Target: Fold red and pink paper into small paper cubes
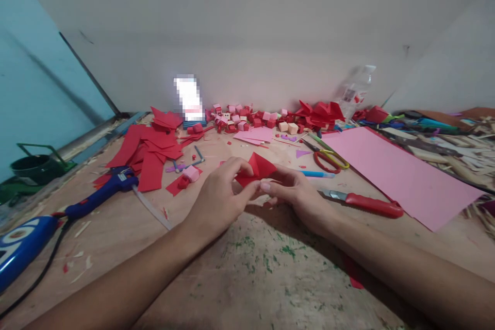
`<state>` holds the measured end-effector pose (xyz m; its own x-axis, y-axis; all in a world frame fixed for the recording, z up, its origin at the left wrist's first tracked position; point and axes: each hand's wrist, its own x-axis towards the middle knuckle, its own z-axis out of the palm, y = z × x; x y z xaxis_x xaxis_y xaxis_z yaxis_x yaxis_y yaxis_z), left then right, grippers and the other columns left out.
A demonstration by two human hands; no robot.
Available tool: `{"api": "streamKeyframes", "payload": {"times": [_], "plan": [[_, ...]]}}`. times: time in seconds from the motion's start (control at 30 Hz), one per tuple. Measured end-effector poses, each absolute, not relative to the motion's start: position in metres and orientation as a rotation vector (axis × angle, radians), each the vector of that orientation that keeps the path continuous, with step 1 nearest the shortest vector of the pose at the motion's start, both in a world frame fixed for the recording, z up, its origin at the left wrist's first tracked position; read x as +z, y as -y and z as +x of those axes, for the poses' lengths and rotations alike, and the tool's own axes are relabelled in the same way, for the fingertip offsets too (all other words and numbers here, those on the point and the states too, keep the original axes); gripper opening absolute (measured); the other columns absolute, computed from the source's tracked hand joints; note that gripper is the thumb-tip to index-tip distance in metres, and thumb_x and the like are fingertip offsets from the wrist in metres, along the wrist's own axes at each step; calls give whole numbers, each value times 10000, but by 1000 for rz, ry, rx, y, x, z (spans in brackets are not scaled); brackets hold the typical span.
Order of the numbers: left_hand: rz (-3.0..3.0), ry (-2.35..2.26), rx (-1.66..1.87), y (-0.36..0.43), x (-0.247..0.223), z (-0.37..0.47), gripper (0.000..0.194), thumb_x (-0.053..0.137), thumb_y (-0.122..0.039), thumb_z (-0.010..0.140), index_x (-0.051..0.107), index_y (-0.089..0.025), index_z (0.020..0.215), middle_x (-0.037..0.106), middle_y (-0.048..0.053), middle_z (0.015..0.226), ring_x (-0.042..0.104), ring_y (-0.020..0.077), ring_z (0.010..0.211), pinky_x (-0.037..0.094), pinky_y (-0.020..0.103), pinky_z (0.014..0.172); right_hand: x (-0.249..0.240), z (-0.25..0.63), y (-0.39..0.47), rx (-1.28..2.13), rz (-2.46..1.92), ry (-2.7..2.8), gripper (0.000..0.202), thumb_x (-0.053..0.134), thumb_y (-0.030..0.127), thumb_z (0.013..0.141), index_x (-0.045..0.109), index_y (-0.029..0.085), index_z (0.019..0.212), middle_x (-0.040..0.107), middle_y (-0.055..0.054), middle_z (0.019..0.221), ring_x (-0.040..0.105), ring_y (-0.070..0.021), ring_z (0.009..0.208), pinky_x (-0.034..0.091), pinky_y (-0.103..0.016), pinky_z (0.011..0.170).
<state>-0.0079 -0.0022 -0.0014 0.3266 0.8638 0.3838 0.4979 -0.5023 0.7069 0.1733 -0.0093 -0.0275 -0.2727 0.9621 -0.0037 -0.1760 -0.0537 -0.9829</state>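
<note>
Between both hands, above the middle of the table, is a folded piece of red paper (261,166). My left hand (228,193) grips its left side, thumb pointing inward. From the right, my right hand (296,191) pinches the paper, its thumb tip close to the left thumb. The fingers partly cover the lower part of the paper. A small pink and red paper block (189,175) lies left of my left hand. Just beyond my right hand lies a blue pen (315,174), and a utility knife with a red handle (371,204) lies to its right.
Red paper pieces (143,147) and a blue glue gun (104,191) lie at left. Small paper cubes (247,118) line the back, beside a lit phone (189,98). Scissors (330,161), pink sheets (402,175), a plastic bottle (358,90) and wood scraps (464,149) are at right.
</note>
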Motion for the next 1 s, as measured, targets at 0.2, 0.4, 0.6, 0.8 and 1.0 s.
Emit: {"api": "streamKeyframes", "payload": {"times": [0.2, 0.4, 0.6, 0.8, 1.0], "plan": [[1691, -993, 1019, 4, -6, -3, 153, 641, -237, 869, 563, -214, 999, 666, 6, 946, 669, 166, 770, 518, 261, 606, -32, 173, 8, 1500, -957, 1130, 246, 826, 358, 776, 787, 169, 928, 750, -60, 871, 652, -141, 697, 504, -250, 629], [1616, -979, 1025, -1, -9, -4, 306, 722, -235, 810, 589, -195, 1084, 684, 6, 869, 661, 172, 801, 527, 298, 734, -32, 173, 8, 1472, -961, 1163, 154, 824, 317, 766, 767, 174, 767, 685, -4, 702, 587, -116, 626, 448, -245, 617], [1664, -1045, 1005, -3, -4, -6, 123, 697, -271, 853, 739, -156, 841, 722, 25, 816, 642, 159, 748, 497, 267, 682, -23, 172, 11, 1422, -1038, 1335, 159, 802, 321, 744, 765, 168, 766, 686, -9, 699, 573, -135, 643, 440, -275, 646], [1698, -1061, 1053, -3, -6, -8, 120, 694, -242, 859, 768, -166, 803, 739, 15, 790, 640, 153, 751, 505, 252, 698, -23, 171, 11, 1420, -1055, 1324, 213, 781, 387, 772, 774, 177, 807, 698, -22, 735, 579, -143, 650, 456, -283, 643], [1691, -1051, 1061, -4, -5, -7, 159, 679, -243, 866, 760, -172, 749, 729, 11, 763, 629, 147, 732, 502, 244, 688, -23, 171, 12, 1375, -1096, 1329, 228, 774, 397, 780, 748, 179, 718, 657, 1, 653, 549, -129, 606, 433, -273, 616]]}}
